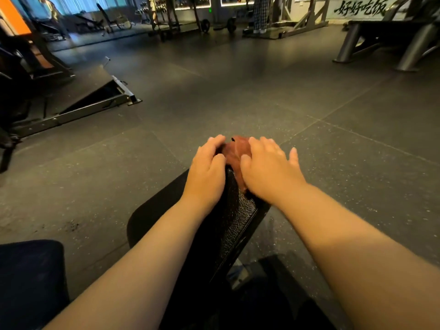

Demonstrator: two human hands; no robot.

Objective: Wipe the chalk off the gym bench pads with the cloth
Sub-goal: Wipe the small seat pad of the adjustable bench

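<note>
The cloth [235, 151] is reddish-brown and crumpled into soft folds. It lies on the far top end of the bench pad [234, 220], between the two hands and partly under the right one. One fold stands up at the far edge, and a narrow strip of the cloth runs down along the right side of the pad, under the heel of the right hand.

The bench pad is black and narrow and is tilted. Its cover has a fine crackled grain that shines a little where the light falls.

The left hand [207, 166] sits on the left side of the pad's end. Its fingers bend down over the far edge and grip the pad, with the thumb touching the border of the cloth. The right hand [269, 169] lies flat on the cloth, with the fingers straight and spread, pressing it. The little finger points apart from the others.

Under the pad is a dark speckled floor [238, 91]. A metal frame [95, 108] lies on it to the left, well apart. A dark cushion [28, 282] is at the lower left.
</note>
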